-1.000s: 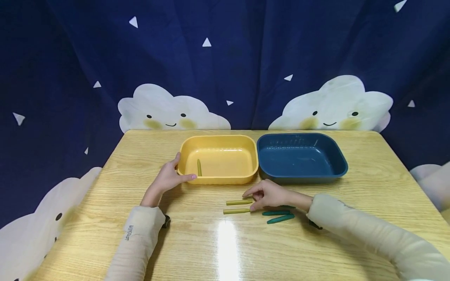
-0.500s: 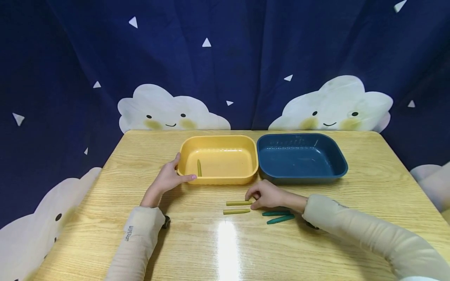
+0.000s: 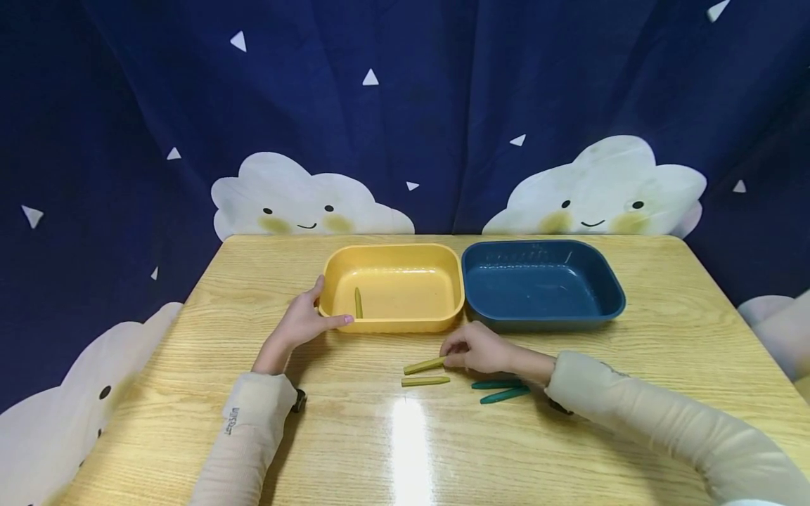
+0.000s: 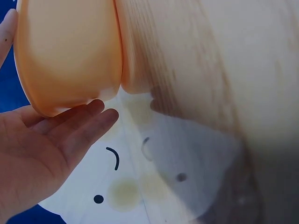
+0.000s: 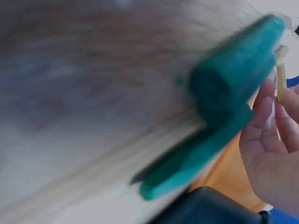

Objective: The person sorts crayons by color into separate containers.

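Observation:
In the head view my left hand (image 3: 300,321) holds the near-left corner of a yellow plastic bin (image 3: 436,325), thumb over the front rim. The left wrist view shows its fingers (image 4: 84,121) against the bin's outer wall. One yellow crayon (image 3: 358,303) lies inside at the left. My right hand (image 3: 482,349) pinches the right end of a second yellow crayon (image 3: 422,366), tilted just above the table. A third yellow crayon (image 3: 425,381) lies in front of it. Under the right wrist lie green crayons (image 3: 505,395), large and blurred in the right wrist view.
A dark blue bin (image 3: 544,325) stands right of the yellow one, their sides touching. Both sit on the wooden table (image 3: 342,436) toward its far edge. Behind hangs a navy curtain (image 3: 436,105) with clouds and white triangles.
My right hand has closed finger and thumb on the rear yellow crayon and tilted it, its right end now raised. The left hand and both bins have stayed put.

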`<state>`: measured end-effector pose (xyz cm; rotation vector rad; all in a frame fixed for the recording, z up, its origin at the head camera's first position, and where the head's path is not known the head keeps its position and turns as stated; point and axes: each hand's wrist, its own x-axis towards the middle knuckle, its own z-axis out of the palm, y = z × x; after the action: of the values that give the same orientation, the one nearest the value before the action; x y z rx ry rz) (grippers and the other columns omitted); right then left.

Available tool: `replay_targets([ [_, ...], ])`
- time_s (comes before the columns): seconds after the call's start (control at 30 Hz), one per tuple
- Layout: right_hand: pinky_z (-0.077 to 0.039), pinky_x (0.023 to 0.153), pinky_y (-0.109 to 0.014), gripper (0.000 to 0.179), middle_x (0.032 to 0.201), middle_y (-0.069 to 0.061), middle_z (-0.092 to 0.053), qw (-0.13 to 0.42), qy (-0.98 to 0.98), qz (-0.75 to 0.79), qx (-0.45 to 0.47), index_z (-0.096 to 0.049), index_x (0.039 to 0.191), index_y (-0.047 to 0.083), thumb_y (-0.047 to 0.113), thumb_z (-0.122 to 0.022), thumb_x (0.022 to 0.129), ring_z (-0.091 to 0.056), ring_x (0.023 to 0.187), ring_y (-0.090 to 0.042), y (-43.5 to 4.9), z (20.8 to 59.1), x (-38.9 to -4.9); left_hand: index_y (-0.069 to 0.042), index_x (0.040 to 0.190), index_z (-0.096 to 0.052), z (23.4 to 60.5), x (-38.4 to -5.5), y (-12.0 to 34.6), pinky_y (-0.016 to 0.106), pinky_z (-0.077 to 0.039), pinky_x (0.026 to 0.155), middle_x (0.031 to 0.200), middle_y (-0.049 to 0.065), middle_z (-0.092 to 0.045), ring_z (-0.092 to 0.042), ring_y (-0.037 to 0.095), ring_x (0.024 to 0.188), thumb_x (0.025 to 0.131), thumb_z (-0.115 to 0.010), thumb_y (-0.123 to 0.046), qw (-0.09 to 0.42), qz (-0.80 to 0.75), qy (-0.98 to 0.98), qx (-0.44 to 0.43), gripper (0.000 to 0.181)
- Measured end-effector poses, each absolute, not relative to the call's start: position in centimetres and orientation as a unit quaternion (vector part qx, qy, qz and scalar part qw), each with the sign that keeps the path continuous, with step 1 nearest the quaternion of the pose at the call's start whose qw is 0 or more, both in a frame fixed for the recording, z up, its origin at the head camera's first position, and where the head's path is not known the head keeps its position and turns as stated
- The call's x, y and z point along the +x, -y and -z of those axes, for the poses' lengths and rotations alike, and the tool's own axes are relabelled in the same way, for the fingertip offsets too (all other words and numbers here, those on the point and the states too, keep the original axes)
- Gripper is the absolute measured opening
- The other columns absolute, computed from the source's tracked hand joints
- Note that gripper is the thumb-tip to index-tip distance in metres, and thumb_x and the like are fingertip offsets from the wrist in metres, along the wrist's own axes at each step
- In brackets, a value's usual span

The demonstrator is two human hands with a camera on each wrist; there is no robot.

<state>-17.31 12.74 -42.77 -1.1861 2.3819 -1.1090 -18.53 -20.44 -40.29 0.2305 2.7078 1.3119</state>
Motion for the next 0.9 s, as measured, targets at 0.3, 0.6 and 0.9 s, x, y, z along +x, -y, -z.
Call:
replay_targets([
  [0.3,-0.05,0.054,-0.026,0.009,0.077,-0.013,-0.068,0.195,-0.794,0.45,-0.358,-0.065,0.091,-0.003,0.0,-0.059,0.087,-0.065,0.064,-0.021,-12.6,41.1,-17.4,0.011,0.14,-0.006,40.4,-18.5,20.5,0.043,-0.037,0.097,0.14,0.029,-0.027,-0.038,0.034,0.123,0.071,-0.078,-0.033,0.057,-0.431,-0.897,0.082,0.109],
  [0.6,-0.053,0.062,-0.043,0.015,0.079,-0.022,-0.064,0.227,-0.759,0.521,-0.32,-0.061,0.098,-0.012,-0.003,-0.054,0.089,-0.063,0.072,-0.035,-12.7,39.6,-18.0,0.01,0.141,-0.006,40.5,-18.5,20.6,0.042,-0.034,0.1,0.143,0.027,-0.021,-0.033,0.033,0.127,0.071,-0.078,-0.033,0.058,-0.434,-0.895,0.086,0.109],
  [0.9,-0.053,0.063,-0.039,0.02,0.077,-0.02,-0.064,0.208,-0.761,0.542,-0.29,-0.061,0.104,-0.013,0.0,-0.053,0.09,-0.062,0.07,-0.034,-12.7,37.2,-19.4,0.009,0.141,-0.006,40.7,-18.6,20.6,0.042,-0.035,0.099,0.143,0.027,-0.023,-0.034,0.033,0.126,0.071,-0.078,-0.031,0.054,-0.439,-0.893,0.086,0.108],
])
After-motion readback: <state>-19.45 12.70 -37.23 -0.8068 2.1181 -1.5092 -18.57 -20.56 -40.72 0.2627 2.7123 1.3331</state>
